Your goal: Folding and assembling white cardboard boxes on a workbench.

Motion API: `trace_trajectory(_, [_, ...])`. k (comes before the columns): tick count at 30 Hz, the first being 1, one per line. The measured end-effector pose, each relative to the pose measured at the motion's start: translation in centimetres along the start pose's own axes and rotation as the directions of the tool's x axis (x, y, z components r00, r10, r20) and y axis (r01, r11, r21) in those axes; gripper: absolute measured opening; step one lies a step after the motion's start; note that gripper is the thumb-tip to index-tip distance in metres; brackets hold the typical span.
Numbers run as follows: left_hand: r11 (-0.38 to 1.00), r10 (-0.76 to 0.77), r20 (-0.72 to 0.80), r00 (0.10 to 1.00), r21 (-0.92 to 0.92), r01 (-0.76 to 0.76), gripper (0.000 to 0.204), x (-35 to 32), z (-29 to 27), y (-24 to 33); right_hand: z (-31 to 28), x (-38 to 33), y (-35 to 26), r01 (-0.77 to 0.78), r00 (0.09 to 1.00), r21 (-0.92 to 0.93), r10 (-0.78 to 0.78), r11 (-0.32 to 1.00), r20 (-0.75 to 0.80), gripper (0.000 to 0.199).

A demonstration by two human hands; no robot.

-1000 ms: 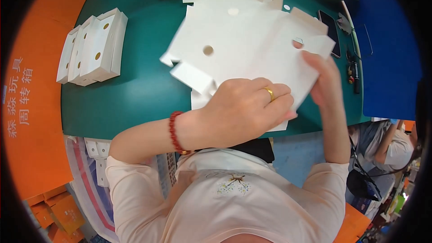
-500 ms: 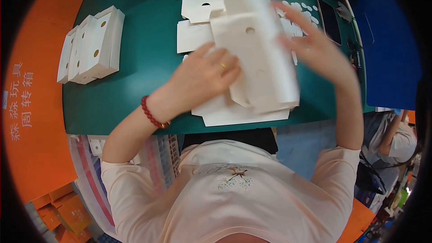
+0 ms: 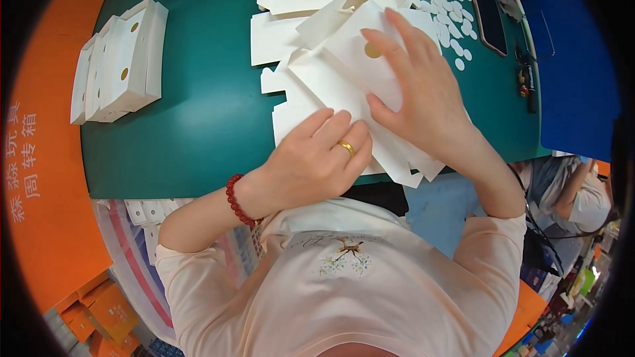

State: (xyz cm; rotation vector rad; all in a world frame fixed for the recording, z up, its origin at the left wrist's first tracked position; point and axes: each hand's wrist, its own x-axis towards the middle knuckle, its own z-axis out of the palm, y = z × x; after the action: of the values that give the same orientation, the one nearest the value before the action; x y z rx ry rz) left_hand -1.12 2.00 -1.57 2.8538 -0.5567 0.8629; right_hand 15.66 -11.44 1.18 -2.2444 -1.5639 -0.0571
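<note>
A white cardboard box, partly folded with its side walls and end flaps raised, lies slanted in front of me on a pile of flat white box blanks. A round hole in its panel shows gold-brown. My left hand, wearing a gold ring, has its fingers curled at the box's near left edge; the fingertips are partly hidden. Across the panel, my right hand rests with fingers and thumb spread, touching the surface beside the hole.
Folded white boxes stand together at the left on the green table. Loose white paper discs, a phone and a dark pen-like item lie at the right. An orange crate borders the left; another person sits beyond the right.
The box has turned and tilted, its upper end swinging right. My right hand has come from its right edge onto the panel; my left hand has moved lower and slightly right.
</note>
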Motion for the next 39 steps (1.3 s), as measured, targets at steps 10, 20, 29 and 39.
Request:
trace_trajectory(10, [0.998, -0.012, 0.042, 0.999, -0.062, 0.015, 0.028, -0.6, 0.5, -0.7, -2.8, -0.9, 0.7, -0.15, 0.988, 0.317, 0.134, 0.937, 0.071, 0.078])
trace_trajectory(20, [0.999, -0.028, 0.034, 0.999, 0.018, 0.028, 0.018, -0.1, 0.4, -1.2, -1.8, -0.2, 2.8, -0.461, 0.887, 0.342, 0.431, 0.819, 0.165, 0.041])
trace_trajectory(29, [0.999, -0.023, 0.081, 0.996, 0.027, 0.021, 0.017, 0.2, 0.3, -1.2, -1.8, 1.3, 4.4, -0.365, 0.928, 0.127, 0.348, 0.922, 0.135, 0.026])
trace_trajectory(39, [0.961, -0.093, 0.168, 0.981, -0.244, 0.133, 0.022, 1.6, -1.0, -1.7, -2.1, 3.0, 4.7, -0.254, 0.931, -0.133, 0.279, 0.958, 0.233, 0.02])
